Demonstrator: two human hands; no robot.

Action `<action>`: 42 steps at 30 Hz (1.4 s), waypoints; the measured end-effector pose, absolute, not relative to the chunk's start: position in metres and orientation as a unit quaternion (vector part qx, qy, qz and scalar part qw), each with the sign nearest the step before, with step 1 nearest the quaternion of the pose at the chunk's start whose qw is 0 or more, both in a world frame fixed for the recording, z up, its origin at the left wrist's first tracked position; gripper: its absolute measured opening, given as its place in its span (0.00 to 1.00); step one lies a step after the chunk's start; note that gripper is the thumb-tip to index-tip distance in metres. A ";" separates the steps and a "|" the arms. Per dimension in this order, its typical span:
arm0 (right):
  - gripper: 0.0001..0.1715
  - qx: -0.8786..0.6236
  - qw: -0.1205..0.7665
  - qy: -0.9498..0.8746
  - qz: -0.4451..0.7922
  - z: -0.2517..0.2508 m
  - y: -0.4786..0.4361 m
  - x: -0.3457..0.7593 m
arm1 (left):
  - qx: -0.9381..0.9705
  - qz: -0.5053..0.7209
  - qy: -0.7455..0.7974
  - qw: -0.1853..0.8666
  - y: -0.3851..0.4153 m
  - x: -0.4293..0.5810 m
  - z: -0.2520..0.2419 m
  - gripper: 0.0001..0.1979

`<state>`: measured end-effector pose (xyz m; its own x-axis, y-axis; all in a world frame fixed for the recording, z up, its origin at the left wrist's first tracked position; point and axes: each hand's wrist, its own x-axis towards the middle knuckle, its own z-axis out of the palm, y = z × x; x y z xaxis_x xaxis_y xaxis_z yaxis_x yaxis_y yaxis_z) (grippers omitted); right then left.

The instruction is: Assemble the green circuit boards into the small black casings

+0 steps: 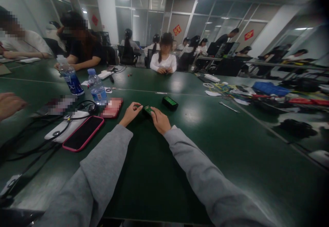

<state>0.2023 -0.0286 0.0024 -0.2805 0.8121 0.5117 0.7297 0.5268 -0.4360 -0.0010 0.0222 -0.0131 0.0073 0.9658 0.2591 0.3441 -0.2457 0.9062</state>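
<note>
A small black case with a green circuit board (pixel 147 108) in its open top is on the green table in front of me. My right hand (pixel 161 121) grips it from the right, with fingers over the board's edge. At the left side of this case, my left hand (pixel 130 113) has thumb and forefinger brought together; anything between the fingertips is too small to make out. Just beyond my right hand lies a second black case with a green board (pixel 170 102), untouched.
To the left are a pink-edged phone (pixel 83 133), a white power bank (pixel 60 131) with black cables, a red box-like item (pixel 112 108) and two bottles (pixel 97 88). A wrench (pixel 228 107) and tangled cables (pixel 226 89) lie right. Another person's hand (pixel 10 105) is at far left.
</note>
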 end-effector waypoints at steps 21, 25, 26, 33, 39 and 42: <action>0.26 -0.667 0.364 -0.650 -0.023 -0.022 0.011 0.272 | 0.685 0.399 0.535 0.293 0.016 0.001 -0.004 0.19; 0.20 -0.688 0.358 -0.631 -0.039 -0.012 0.002 0.263 | 0.695 0.403 0.531 0.271 0.018 0.000 -0.005 0.17; 0.17 -0.692 0.360 -0.625 -0.041 -0.009 0.001 0.262 | 0.695 0.403 0.528 0.276 0.018 0.000 -0.006 0.17; 0.15 -0.682 0.387 -0.619 -0.040 -0.006 -0.001 0.260 | 0.690 0.393 0.516 0.319 0.022 -0.002 -0.008 0.19; 0.21 -0.676 0.414 -0.608 -0.039 -0.013 0.005 0.266 | 0.688 0.399 0.518 0.315 0.021 -0.002 -0.007 0.20; 0.22 -0.656 0.427 -0.622 -0.024 -0.016 0.008 0.268 | 0.695 0.392 0.519 0.306 0.021 -0.002 -0.007 0.19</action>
<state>0.2676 0.0076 -0.0160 0.2255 0.7952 0.5629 0.8363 0.1384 -0.5305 -0.0015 0.0209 -0.0071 0.1546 0.9614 0.2277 0.4806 -0.2745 0.8329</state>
